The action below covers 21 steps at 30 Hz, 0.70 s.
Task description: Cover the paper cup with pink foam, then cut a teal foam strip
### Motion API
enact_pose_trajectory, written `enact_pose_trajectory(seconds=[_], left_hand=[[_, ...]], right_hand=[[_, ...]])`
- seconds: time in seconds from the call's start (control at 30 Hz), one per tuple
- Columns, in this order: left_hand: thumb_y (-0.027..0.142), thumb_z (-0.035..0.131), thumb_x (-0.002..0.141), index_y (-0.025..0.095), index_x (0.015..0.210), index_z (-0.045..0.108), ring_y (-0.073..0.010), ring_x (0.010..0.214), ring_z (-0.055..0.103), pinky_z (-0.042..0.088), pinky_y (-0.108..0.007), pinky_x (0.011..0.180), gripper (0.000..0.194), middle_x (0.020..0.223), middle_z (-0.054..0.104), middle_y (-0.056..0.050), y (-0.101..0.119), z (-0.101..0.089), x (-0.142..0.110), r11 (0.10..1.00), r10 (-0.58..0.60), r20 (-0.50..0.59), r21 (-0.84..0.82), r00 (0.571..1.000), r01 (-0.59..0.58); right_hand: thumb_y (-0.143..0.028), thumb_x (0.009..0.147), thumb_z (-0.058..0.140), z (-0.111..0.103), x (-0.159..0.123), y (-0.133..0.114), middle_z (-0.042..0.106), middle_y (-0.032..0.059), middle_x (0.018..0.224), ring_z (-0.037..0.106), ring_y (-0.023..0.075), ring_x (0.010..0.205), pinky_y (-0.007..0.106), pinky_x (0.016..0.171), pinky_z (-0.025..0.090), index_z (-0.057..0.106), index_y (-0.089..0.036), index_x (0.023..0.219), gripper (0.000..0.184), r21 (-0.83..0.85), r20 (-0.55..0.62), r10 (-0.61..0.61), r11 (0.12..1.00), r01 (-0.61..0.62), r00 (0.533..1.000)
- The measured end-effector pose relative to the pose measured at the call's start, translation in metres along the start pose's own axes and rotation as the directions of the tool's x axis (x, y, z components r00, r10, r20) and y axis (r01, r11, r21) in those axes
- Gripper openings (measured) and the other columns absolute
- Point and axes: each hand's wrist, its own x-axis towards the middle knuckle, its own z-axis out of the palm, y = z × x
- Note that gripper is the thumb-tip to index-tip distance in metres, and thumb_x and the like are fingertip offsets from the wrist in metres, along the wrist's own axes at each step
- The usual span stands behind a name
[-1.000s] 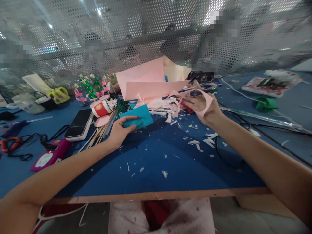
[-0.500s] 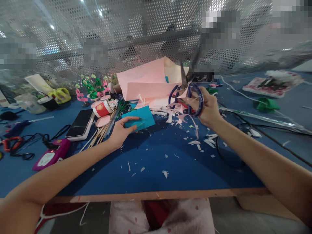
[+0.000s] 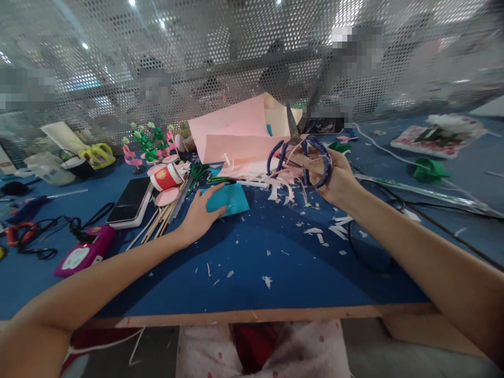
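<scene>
While rectangular blue paper (image 3: 232, 199) was grasped by the left hand (image 3: 199, 216), loop-handled metal scissors (image 3: 293, 135) were gripped by the right hand (image 3: 336, 176).

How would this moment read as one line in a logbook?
left grip: touching blue paper | right grip: holding scissors, blades pointing away | table: pink sheets, scraps

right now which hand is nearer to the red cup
Left. The left hand, holding the blue paper, is just right of the cup and nearer the body; the right hand, holding scissors, is farther right.
</scene>
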Motion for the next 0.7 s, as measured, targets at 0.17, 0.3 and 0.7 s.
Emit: enact_pose_trajectory(seconds=[0.17, 0.3, 0.7], left_hand=[[0.031, 0.072, 0.063, 0.021, 0.128, 0.039, -0.0387, 0.127, 0.022, 0.018, -0.059, 0.103, 0.074, 0.130, 0.034, -0.016, 0.001, -0.001, -0.005, 0.889, 0.260, -0.243, 0.438, 0.935, -0.133], [0.043, 0.060, 0.074, 0.014, 0.110, 0.049, -0.0333, 0.112, 0.040, 0.029, -0.050, 0.099, 0.047, 0.114, 0.046, -0.017, 0.026, -0.003, 0.001, 0.795, 0.451, -0.100, 0.497, 0.887, -0.348], [0.023, 0.033, 0.091, 0.014, 0.102, 0.050, -0.0260, 0.105, 0.051, 0.041, -0.036, 0.082, 0.022, 0.109, 0.053, -0.014, 0.086, 0.054, 0.094, 0.607, 0.652, 0.285, 0.359, 0.702, -0.709]], right_hand=[[-0.034, 0.051, 0.073, 0.012, -0.007, -0.014, 0.063, 0.0028, 0.069, 0.044, 0.0084, 0.043, 0.025, 0.034, 0.031, 0.063, -0.023, 0.072, 0.026, 0.112, -0.044, 0.120, 0.987, -0.115, 0.992], [-0.030, 0.053, 0.073, 0.017, -0.011, -0.016, 0.065, 0.0040, 0.080, 0.055, 0.0133, 0.057, 0.028, 0.046, 0.043, 0.062, -0.023, 0.072, 0.023, 0.119, -0.011, 0.061, 0.991, -0.059, 0.998], [-0.034, 0.052, 0.075, 0.013, -0.008, -0.004, 0.064, 0.0027, 0.092, 0.061, 0.0225, 0.090, 0.036, 0.071, 0.052, 0.056, -0.025, 0.075, 0.031, 0.152, -0.036, 0.011, 0.988, -0.005, 0.999]])
